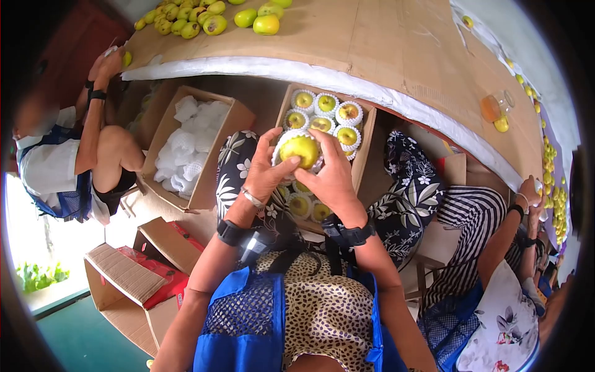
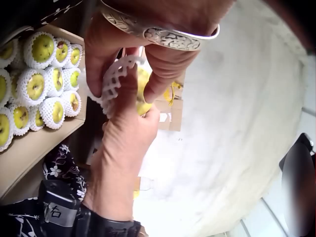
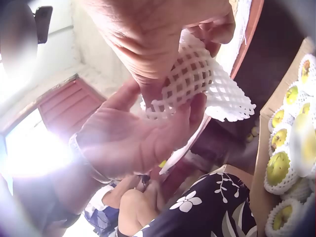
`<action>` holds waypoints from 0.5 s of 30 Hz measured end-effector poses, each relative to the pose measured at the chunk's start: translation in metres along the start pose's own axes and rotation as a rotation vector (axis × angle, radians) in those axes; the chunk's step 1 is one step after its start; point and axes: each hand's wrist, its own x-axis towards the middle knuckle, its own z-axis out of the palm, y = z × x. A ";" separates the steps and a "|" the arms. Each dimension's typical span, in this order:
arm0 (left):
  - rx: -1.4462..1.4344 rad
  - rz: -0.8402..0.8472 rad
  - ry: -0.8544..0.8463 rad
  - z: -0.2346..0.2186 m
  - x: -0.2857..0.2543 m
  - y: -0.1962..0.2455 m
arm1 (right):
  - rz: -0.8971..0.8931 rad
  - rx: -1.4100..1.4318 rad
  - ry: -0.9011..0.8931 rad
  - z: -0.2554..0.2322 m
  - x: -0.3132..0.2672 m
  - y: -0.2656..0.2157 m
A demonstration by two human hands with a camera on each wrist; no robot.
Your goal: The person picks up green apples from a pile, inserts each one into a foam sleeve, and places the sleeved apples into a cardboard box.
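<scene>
One held fruit (image 1: 299, 150) — right wrist: hidden

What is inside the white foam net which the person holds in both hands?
A yellow-green fruit is inside the foam net; one side shows. The net, left hand and right hand cover the rest.
</scene>
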 end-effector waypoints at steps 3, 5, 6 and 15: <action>0.112 0.161 -0.105 -0.016 0.003 -0.007 | 0.288 0.590 -0.145 0.001 -0.010 0.019; 0.140 0.131 -0.121 -0.018 -0.001 -0.007 | 0.321 0.617 -0.129 0.001 -0.012 0.022; 0.198 0.151 -0.131 -0.019 -0.001 -0.009 | 0.293 0.543 -0.109 0.003 -0.013 0.025; 0.469 0.149 -0.128 -0.027 0.001 -0.025 | 0.077 0.179 0.060 0.009 -0.010 0.015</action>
